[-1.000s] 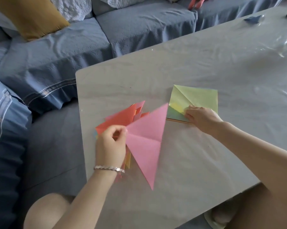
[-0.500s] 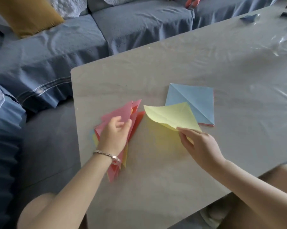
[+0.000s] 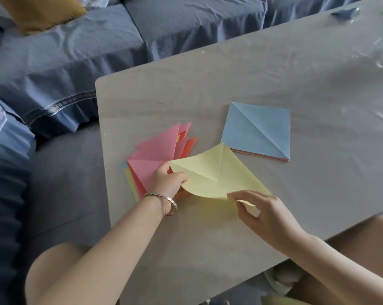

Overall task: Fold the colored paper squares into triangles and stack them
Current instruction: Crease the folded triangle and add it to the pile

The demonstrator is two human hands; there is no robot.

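Observation:
A pale yellow paper square (image 3: pixel 214 175) with crease lines is held curved above the table, between both hands. My left hand (image 3: pixel 167 182) pinches its left corner; my right hand (image 3: pixel 261 214) pinches its near right corner. Under and left of my left hand lies a fanned stack of folded triangles (image 3: pixel 157 150), pink on top with red and yellow edges showing. To the right rests a stack of unfolded squares (image 3: pixel 257 130), a creased blue sheet on top.
The grey table (image 3: pixel 296 73) is covered with clear plastic film; its left edge runs close to the triangle stack. A blue sofa (image 3: pixel 98 40) with a mustard cushion (image 3: pixel 43 12) sits behind. A small dark blue object (image 3: pixel 346 12) lies at the far right. My knees are below the table's near edge.
My left hand laid the pink triangle on the fanned stack, then took the yellow sheet's left corner. My right hand lifted that yellow sheet off the square stack toward me, baring the blue sheet.

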